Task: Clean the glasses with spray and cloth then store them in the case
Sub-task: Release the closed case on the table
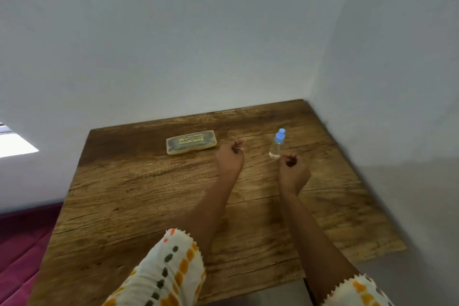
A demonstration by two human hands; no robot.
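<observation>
Two hands reach out over a brown wooden table (149, 194). The left hand (229, 158) is held a little above the wood. Its fingers (237, 144) are curled in tight, close together. A tiny, thin, shiny bit shows at the tips. It is too small to tell what it is, so I cannot tell if these fingers hold something or not.

The right hand (294, 172) is curled too. Its fingers (290, 156) are bent in toward the palm. I cannot tell if anything is inside them. The glasses cannot be made out.

The case (191, 142) lies flat on the table, just to the left of the left fingers. It is long and yellowish, with a dark top and gold writing on it. It is closed. There is a small gap between it and the fingers.

The spray bottle (277, 145) stands up straight on the table. It is clear and has a blue cap. It is between the two hands, well to the right of the left fingers and just beside the right fingers, on their left. It is so close to the right fingers that I cannot tell if they touch it.

Both arms are bare up to the sleeves. The left sleeve (171, 271) and the right sleeve (360, 290) are white with orange and dark spots.

Pale walls (223, 45) stand behind the table and on its right side, far past the fingers.
</observation>
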